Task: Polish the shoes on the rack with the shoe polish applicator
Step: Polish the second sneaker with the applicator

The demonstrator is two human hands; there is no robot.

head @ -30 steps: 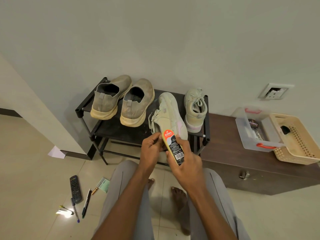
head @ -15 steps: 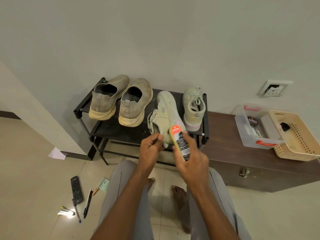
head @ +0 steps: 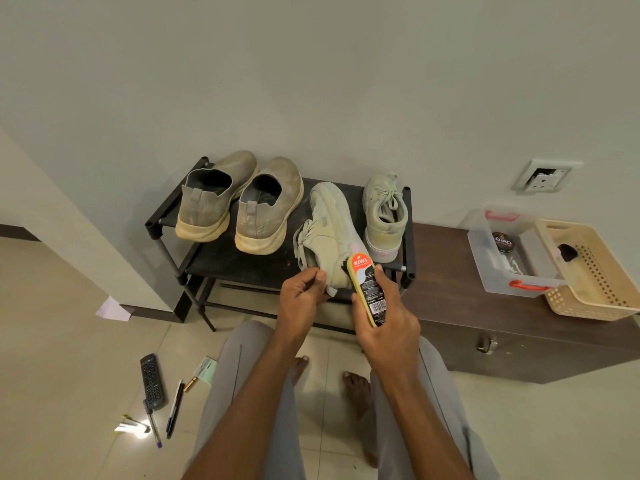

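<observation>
My R hand [head: 388, 327] grips yellow Kiwi polish applicator [head: 367, 289], now shifted onto heel of pale-green lace-up sneaker [head: 332, 237]; L hand [head: 301, 296] pinches its collar. Polishing underway.

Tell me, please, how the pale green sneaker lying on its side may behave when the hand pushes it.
The pale green sneaker probably rocks or slides, since it lies tilted on its side at the rack front. Its heel looks soft where the left hand grips it, so it may fold. It likely feels light.

Single head view — looks forward-down, close over rack [head: 221, 268].
</observation>
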